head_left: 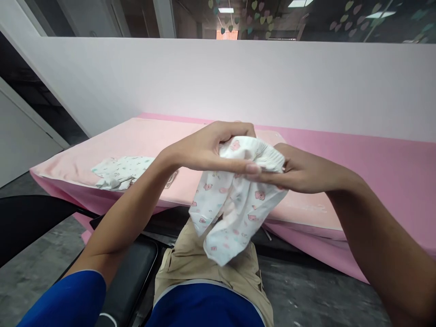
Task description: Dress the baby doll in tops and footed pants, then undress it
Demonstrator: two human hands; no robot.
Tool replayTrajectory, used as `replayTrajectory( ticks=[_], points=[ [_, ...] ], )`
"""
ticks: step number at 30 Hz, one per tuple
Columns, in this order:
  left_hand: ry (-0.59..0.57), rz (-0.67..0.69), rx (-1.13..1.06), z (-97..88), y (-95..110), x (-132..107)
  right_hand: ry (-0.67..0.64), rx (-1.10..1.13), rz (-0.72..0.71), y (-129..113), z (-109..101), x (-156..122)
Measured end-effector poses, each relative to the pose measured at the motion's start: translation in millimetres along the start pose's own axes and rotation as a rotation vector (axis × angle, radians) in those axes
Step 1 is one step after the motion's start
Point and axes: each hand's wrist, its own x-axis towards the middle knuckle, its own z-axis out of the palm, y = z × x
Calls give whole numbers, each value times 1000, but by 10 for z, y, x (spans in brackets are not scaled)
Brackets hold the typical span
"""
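A pair of small white baby pants (pixel 235 213) with pink bear prints hangs in front of me above my lap, its two legs drooping down. My left hand (pixel 214 147) is closed on the upper part from the left, thumb across the front. From the right, my right hand (pixel 303 169) grips the gathered, ribbed waistband, with some of its fingers hidden behind the cloth. Both hands meet near the top of the pants. Beyond my left forearm, a crumpled white garment with a small print (pixel 124 170) lies on the pink-covered table (pixel 177 136).
A small flat item (pixel 171 179) lies by my left forearm, partly hidden. A black chair (pixel 136 268) stands at my left, its curved back (pixel 34 222) farther out. Behind the table rises a white wall (pixel 238 81) with a window (pixel 272 18) above it.
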Motion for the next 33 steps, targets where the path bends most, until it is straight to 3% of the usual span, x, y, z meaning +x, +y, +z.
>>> replayTrajectory(
  ticks=[5, 10, 13, 19, 21, 24, 26, 31, 33],
  points=[
    [138, 9, -2, -25, -74, -32, 118, 33, 30, 40, -3, -28],
    [182, 17, -81, 40, -98, 56, -7, 15, 67, 100, 212, 79],
    [122, -36, -112, 30, -136, 3, 6, 4, 65, 125, 224, 84],
    [-143, -112, -78, 4, -200, -181, 248, 94, 48, 140, 102, -15],
    [-93, -90, -83, 22, -230, -175, 179, 152, 129, 136, 151, -40],
    [52, -72, -146, 61, -283, -139, -58, 212, 263, 126, 289, -65],
    [79, -112, -181, 73, -306, -139, -101, 236, 287, 128, 352, -83],
    [-95, -221, -186, 5, -348, -225, 248, 284, 237, 182, 267, -141],
    [-83, -180, -198, -16, -385, -233, 249, 282, 254, 197, 232, -152]
  ],
)
